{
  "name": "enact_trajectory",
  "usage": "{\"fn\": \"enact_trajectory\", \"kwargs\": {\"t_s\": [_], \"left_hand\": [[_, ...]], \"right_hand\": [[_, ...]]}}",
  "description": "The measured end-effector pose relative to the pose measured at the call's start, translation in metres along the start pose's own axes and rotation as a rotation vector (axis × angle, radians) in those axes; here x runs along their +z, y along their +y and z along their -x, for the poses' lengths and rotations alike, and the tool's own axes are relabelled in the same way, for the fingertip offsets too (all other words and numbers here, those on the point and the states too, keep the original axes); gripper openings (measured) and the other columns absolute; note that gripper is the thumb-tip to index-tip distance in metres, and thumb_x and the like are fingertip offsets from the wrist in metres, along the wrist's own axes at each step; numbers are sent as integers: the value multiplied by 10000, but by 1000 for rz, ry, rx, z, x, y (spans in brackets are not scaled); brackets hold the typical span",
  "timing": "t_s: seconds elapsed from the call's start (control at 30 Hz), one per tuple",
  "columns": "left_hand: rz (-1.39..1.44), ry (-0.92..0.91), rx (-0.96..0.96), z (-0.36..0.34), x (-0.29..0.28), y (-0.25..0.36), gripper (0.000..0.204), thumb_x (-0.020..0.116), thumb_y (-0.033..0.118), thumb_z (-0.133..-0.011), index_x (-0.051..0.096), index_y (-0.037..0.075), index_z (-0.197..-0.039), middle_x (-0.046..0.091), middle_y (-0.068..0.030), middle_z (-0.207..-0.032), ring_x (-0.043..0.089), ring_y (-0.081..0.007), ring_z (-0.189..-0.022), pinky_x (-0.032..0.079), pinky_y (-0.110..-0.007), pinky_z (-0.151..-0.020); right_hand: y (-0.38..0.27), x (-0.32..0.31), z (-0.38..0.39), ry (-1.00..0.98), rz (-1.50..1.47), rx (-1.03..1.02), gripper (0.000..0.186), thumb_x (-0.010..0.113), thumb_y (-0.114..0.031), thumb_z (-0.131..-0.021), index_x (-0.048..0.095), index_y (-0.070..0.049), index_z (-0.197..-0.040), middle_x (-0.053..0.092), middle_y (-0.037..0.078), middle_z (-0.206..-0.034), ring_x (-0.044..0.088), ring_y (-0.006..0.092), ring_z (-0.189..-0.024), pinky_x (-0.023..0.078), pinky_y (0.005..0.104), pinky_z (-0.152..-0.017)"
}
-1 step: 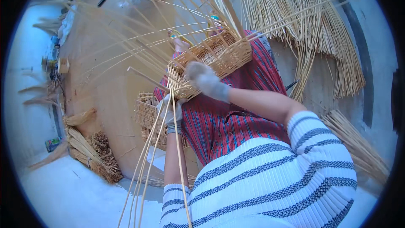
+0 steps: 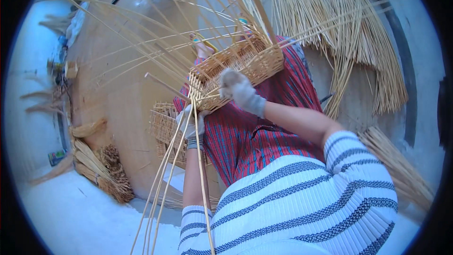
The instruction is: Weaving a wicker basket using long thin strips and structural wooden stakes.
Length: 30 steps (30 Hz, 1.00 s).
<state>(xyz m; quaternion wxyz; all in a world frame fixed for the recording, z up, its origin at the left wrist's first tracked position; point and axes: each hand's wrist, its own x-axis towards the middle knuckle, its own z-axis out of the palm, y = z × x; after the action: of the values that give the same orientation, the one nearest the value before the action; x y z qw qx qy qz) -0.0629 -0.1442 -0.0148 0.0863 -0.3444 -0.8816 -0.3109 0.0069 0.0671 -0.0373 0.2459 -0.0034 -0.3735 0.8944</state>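
A half-woven wicker basket (image 2: 269, 62) rests tilted across my lap, its long rods fanning out away from me. My left hand (image 2: 192, 126), in a pale work glove, is closed on the basket's near left corner; its fingertips are partly hidden beneath the weave. Several loose rods (image 2: 163, 179) run from that corner down past my left forearm. My gloved right hand (image 2: 241, 92) is a fist just over the basket's near side. A thin wicker rod (image 2: 211, 97) stretches from the left corner into that fist. A flat wooden stick (image 2: 262, 16) stands up at the far right corner.
Beside my left knee sits another wicker basket (image 2: 163, 127). Big bundles of rods (image 2: 349, 33) lie at the far right, with another bundle (image 2: 398, 165) nearer on the right. Dry fibre bundles (image 2: 101, 170) lie on the left floor, near a brown floor sheet (image 2: 127, 99).
My right hand has moved slightly to the right along the basket's near side, with the thin rod now showing between it and the corner. My left hand stays in place.
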Motion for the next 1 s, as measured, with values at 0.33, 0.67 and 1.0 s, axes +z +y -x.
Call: {"fn": "enact_trajectory", "kwargs": {"t_s": [0.33, 0.67, 1.0], "left_hand": [[690, 8, -525, -40, 26, 81, 340, 571, 82, -976, 489, 57, -1305, 631, -122, -1183, 686, -207, -723, 568, -333, -649], [982, -4, -916, -50, 66, 60, 148, 584, 152, -986, 498, 33, -973, 641, -117, -989, 668, -202, -579, 605, -298, -513], [939, 228, -852, -55, 75, 72, 301, 816, 191, -834, 545, 66, -794, 548, 15, -707, 490, -55, -550, 483, -241, -469]], "right_hand": [[-76, -27, -5, 364, 335, 206, 174, 694, -44, -907, 574, -71, -1031, 692, 75, -980, 691, 156, -855, 566, 269, -736], [-71, 77, -107, -231, 1319, -105, 554, 537, -35, -950, 399, -98, -1482, 669, 115, -1131, 673, 168, -975, 547, 324, -780], [-77, -10, -2, 119, 1218, -387, 220, 414, -233, -1072, 544, -56, -1060, 598, 66, -810, 615, 164, -702, 550, 347, -713]]}}
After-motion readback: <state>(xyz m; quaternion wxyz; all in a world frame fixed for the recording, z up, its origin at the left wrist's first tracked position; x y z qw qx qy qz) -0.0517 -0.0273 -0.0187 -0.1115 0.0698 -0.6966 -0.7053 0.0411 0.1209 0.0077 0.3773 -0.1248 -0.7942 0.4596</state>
